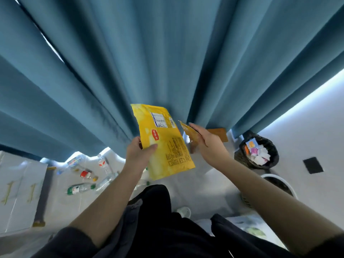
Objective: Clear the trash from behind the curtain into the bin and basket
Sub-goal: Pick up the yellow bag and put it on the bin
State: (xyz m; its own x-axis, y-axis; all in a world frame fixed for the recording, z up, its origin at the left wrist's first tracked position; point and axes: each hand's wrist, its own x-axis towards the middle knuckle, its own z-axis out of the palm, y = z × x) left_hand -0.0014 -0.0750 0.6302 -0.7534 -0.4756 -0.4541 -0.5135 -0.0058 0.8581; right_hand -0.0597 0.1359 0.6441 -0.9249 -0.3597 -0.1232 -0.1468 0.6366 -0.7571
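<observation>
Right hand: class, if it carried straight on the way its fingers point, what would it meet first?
Probably the curtain. The right hand, holding an orange wrapper, points up and away toward its folds; depth is unclear.

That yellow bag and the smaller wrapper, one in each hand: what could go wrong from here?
The left hand pinches the big yellow bag only at one edge, so it might slip. The bin on the right already looks heaped with wrappers, so more could spill out. Plastic bottles lie on the floor by the person's feet, a possible trip hazard.
</observation>
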